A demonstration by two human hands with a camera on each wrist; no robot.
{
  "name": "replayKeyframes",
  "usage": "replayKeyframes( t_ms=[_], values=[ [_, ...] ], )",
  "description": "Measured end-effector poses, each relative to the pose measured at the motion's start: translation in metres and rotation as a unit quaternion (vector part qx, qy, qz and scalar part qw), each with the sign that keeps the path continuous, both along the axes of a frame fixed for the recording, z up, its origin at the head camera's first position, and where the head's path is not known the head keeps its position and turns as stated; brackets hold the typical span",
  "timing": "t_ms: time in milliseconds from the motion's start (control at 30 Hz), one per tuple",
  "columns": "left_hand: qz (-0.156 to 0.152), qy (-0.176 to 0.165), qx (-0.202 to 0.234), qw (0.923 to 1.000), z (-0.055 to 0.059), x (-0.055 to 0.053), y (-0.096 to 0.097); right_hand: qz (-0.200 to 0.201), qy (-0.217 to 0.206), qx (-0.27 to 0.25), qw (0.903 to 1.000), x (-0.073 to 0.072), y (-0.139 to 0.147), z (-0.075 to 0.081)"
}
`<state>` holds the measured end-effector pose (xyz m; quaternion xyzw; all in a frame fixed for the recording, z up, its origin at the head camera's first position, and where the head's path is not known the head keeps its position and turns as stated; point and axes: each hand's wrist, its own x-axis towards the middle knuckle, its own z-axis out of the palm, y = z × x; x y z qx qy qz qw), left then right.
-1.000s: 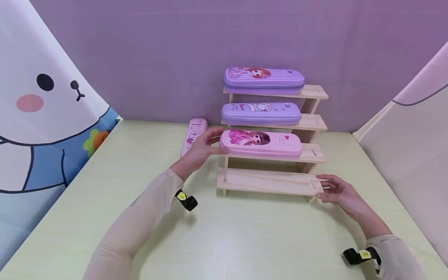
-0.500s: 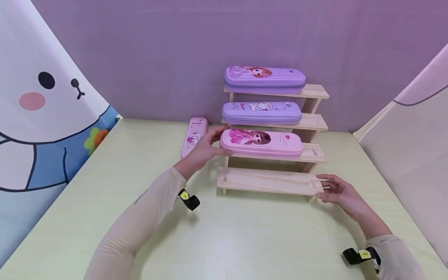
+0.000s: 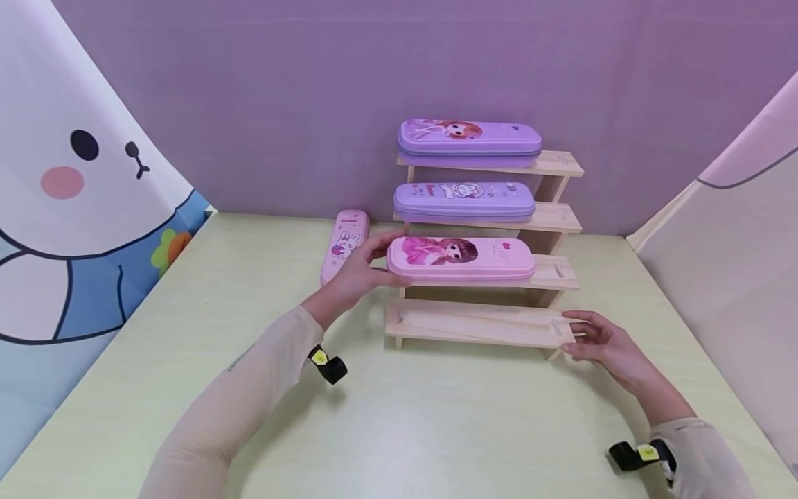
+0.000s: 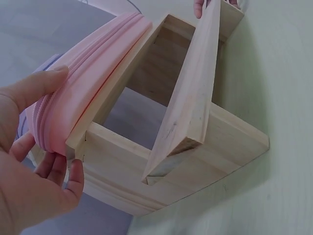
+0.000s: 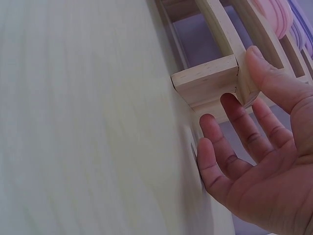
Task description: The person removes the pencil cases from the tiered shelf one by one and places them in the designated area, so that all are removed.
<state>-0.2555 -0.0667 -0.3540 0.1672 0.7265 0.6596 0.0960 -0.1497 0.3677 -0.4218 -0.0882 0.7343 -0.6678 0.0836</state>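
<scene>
My left hand (image 3: 364, 272) grips the left end of a pink pencil case (image 3: 499, 258) with a doll picture, on the second step from the bottom of a wooden stepped shelf (image 3: 474, 324). Its thumb lies along the zip side in the left wrist view, with fingers at the case's end and beside the board (image 4: 117, 90). My right hand (image 3: 607, 350) holds the right end of the lowest step, thumb on the board's edge (image 5: 244, 73) and fingertips around its end. Two purple pencil cases (image 3: 505, 142) lie on the upper steps, one with a bunny picture (image 3: 511, 201).
Another pink pencil case (image 3: 346, 239), marked with a bunny, lies on the table (image 3: 424, 416) behind my left hand. A purple cloth (image 3: 280, 104) rises behind the shelf, and printed cloths (image 3: 93, 229) hang at both sides.
My left hand has drawn the pink doll pencil case slightly toward the front and left on its step. The right hand and the shelf stay in place.
</scene>
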Motion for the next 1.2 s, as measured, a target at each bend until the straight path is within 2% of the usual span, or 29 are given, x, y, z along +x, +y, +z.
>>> replayKeyframes(
  t_ms=[233, 633, 967, 1200],
  values=[
    [0.005, -0.012, 0.004, 0.9999, 0.002, 0.010, -0.013, 0.006, 0.005, -0.006, 1.0000, 0.000, 0.000, 0.000],
    [0.006, -0.051, 0.047, 0.9976, 0.002, 0.021, -0.032, 0.003, 0.001, -0.001, 1.0000, 0.001, 0.000, 0.000],
    [0.013, -0.061, 0.070, 0.9956, -0.003, 0.027, -0.049, -0.003, -0.005, 0.016, 0.9998, 0.000, 0.000, 0.000],
    [0.017, -0.067, 0.091, 0.9935, -0.007, 0.030, -0.065, 0.001, -0.003, 0.009, 0.9999, -0.001, 0.000, 0.000]
  ],
)
